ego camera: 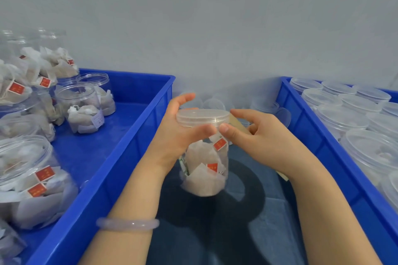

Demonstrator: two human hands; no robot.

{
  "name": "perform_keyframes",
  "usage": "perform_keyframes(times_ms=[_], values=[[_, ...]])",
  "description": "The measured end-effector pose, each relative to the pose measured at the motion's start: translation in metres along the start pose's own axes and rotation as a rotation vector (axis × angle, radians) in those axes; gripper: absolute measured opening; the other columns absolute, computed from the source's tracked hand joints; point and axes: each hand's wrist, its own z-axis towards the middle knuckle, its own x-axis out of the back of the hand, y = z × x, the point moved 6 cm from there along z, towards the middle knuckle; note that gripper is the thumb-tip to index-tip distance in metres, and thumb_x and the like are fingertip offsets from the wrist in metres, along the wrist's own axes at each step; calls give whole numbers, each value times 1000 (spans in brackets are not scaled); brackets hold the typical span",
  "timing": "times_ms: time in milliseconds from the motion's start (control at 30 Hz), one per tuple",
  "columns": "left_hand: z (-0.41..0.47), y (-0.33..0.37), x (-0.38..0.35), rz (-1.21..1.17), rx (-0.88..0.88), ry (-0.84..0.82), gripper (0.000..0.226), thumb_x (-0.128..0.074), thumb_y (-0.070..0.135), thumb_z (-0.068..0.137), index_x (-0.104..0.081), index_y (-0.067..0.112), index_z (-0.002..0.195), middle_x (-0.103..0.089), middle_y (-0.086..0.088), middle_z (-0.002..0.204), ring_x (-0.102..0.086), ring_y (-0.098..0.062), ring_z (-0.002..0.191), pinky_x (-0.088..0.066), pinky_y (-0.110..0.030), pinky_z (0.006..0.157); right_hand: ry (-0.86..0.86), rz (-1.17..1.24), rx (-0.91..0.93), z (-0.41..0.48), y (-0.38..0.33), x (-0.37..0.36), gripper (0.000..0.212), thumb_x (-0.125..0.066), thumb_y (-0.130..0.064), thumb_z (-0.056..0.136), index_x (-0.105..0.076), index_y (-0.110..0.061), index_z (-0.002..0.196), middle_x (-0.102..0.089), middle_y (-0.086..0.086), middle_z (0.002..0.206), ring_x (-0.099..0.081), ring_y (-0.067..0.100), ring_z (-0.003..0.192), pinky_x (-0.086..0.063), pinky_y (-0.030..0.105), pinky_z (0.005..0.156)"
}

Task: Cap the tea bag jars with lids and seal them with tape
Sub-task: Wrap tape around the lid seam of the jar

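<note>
Your left hand [178, 133] is wrapped around the top of the jar [204, 163]. The palm is against its left side and the thumb lies across the front just under the lid [202, 117]. Your right hand [258, 135] meets it from the other side, with the thumb tip pressed below the lid's rim and the forefinger on the rim's right edge, pinching it. The two thumbs nearly touch. A tan piece [238, 123] shows behind your right fingers, but too little of it is visible to name it.

The jar is clear and upright, packed with white tea bags with red tags, and the lid sits on top. It stands in front of you between the two bins, over a dark blue cloth [247, 232] with a black shape on it. Whether its base rests there or hangs just above cannot be told.

The left bin [129, 135], blue plastic, holds open jars [81, 109] stuffed with tea bags, some heaped above their rims. The right bin [301, 127], also blue, is crowded with jars [344, 118] that already have lids on.

A few loose clear lids [215, 103] lie at the foot of the wall [215, 28], which is plain pale grey and fills the whole background. A pale bracelet [128, 223] circles your left wrist.
</note>
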Motion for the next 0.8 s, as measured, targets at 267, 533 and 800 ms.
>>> perform_keyframes(times_ms=[267,533,800], values=[[-1,-2,0,232,-15,10,105,-88,50,34,-43,45,128,-58,16,115,-56,13,101,-47,-6,79,-89,-267,20,-9,-2,-10,52,-48,-66,82,-56,-42,127,-39,-18,61,-40,3,63,-36,21,59],[-5,0,7,96,57,-51,87,-81,44,42,-50,42,123,-61,-4,124,-63,-19,109,-53,-36,91,-253,-53,5,-18,-5,-1,76,-53,-72,67,-39,-50,138,-50,-17,71,-48,-2,62,-42,25,77],[-8,17,-8,-74,12,-276,73,-77,31,50,-54,33,119,-70,-9,103,-68,-23,95,-54,-27,76,-223,108,32,-27,-14,19,66,-57,-75,44,-55,-58,108,-51,5,75,-43,2,49,-40,10,49]])
